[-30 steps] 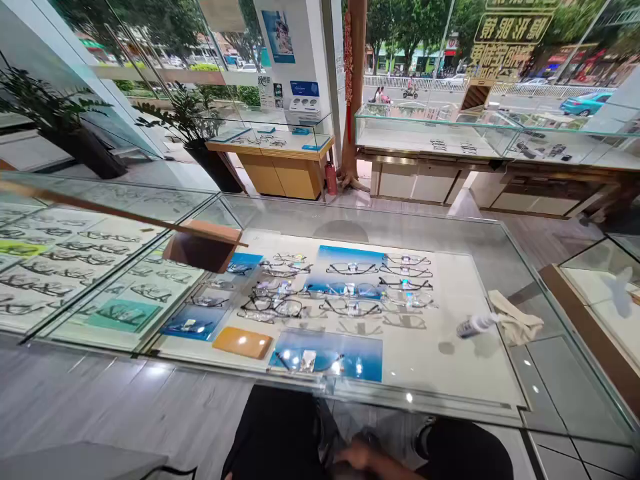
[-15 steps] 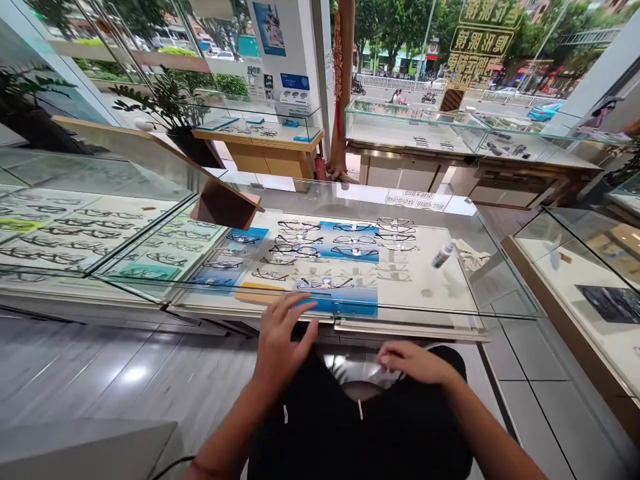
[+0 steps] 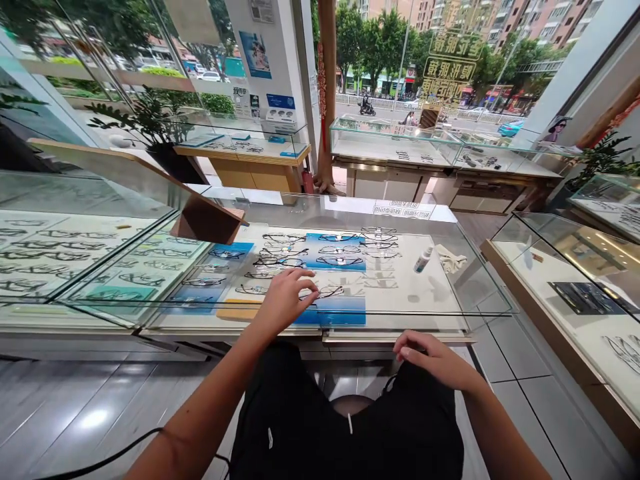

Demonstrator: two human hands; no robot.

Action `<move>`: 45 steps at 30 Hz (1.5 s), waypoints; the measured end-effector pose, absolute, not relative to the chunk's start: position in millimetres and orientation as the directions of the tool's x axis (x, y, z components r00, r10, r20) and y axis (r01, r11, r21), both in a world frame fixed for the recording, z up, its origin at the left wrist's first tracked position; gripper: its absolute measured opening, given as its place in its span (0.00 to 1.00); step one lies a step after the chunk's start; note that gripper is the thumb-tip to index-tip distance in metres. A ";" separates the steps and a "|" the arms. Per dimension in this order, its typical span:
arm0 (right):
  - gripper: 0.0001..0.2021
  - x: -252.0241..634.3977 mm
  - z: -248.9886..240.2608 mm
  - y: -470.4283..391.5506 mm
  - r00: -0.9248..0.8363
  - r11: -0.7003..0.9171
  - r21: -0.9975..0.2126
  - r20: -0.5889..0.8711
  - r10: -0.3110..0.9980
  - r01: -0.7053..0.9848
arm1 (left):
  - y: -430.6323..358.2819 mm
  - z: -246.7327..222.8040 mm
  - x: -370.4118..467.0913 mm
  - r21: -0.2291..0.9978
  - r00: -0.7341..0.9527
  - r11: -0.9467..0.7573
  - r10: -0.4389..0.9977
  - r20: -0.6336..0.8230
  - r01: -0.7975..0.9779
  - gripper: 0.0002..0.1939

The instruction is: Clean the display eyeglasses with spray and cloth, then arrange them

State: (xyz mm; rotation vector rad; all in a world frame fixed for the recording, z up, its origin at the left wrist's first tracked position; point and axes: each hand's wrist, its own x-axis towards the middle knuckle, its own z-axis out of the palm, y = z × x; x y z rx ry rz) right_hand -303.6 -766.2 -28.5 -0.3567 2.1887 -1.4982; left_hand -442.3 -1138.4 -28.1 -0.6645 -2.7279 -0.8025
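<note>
My left hand (image 3: 290,297) reaches over the near edge of the glass display counter (image 3: 420,312). Its fingers are bent and apart, with thumb and index finger close beside a pair of thin-framed eyeglasses (image 3: 331,291). The hand covers the left half of that pair, and I cannot tell whether the fingertips touch it. Farther back, several more eyeglasses (image 3: 340,261) lie in rows on white and blue backing. My right hand (image 3: 433,357) rests by my right knee, fingers loosely curled together with nothing visible in them.
A small white bottle (image 3: 423,260) and a crumpled cloth (image 3: 450,259) are at the counter's right side. A brown wooden stand (image 3: 207,220) is at the back left. More glass cases flank the counter, and a black cable (image 3: 105,460) runs at lower left.
My left hand has moved forward from the counter's near edge to the nearest eyeglasses, its fingers bending more. My right hand stays by the knee. The view has tilted and shifted slightly.
</note>
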 end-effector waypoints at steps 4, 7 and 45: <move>0.13 -325.7 7.3 -784.7 -0.844 0.423 -0.898 -0.128 -0.521 -0.125 | -1120.4 12.0 -451.2 0.770 -0.941 0.547 0.258 0.220 0.329 0.15; 0.11 -366.1 45.9 -807.1 -0.825 0.488 -0.815 -0.021 -0.565 -0.314 | -1101.0 58.7 -475.1 0.912 -0.967 0.339 0.181 0.178 0.231 0.16; 0.19 -593.5 -3.4 -869.2 -0.916 -0.115 -0.909 0.399 0.040 -0.401 | -1039.8 9.9 -609.9 0.919 -0.904 -0.158 0.185 0.386 0.360 0.22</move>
